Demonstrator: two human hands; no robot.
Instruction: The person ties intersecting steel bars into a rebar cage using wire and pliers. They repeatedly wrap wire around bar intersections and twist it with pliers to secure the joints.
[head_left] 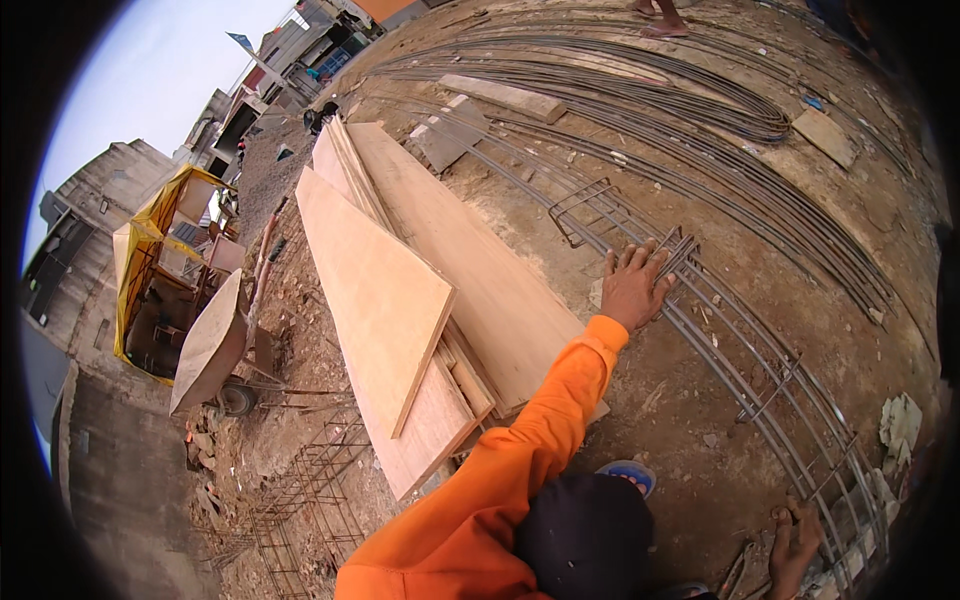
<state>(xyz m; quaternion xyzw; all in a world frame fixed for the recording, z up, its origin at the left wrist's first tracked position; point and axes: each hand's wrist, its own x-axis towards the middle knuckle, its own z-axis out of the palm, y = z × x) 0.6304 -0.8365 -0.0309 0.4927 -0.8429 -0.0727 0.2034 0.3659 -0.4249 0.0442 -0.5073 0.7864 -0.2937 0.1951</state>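
Observation:
A long cage of steel reinforcing bars point(715, 360) runs from the middle of the view down to the lower right. My left hand point(635, 285), in an orange sleeve, lies on its bars with fingers spread, beside a bunch of wire stirrups point(680, 252). Another stirrup point(583, 212) stands tilted around the bars farther off. My right hand point(795, 540) is low at the right, close to the cage's near end. Its fingers are curled, and what they hold, if anything, cannot be made out.
Plywood sheets point(375, 290) lie stacked left of my arm. Beyond the cage stretch long loose steel bars point(700, 155) and a wooden plank point(505, 97). A wheelbarrow point(212, 345) and a yellow-covered shelter point(150, 240) stand at left. Another person's foot point(665, 30) shows at the top.

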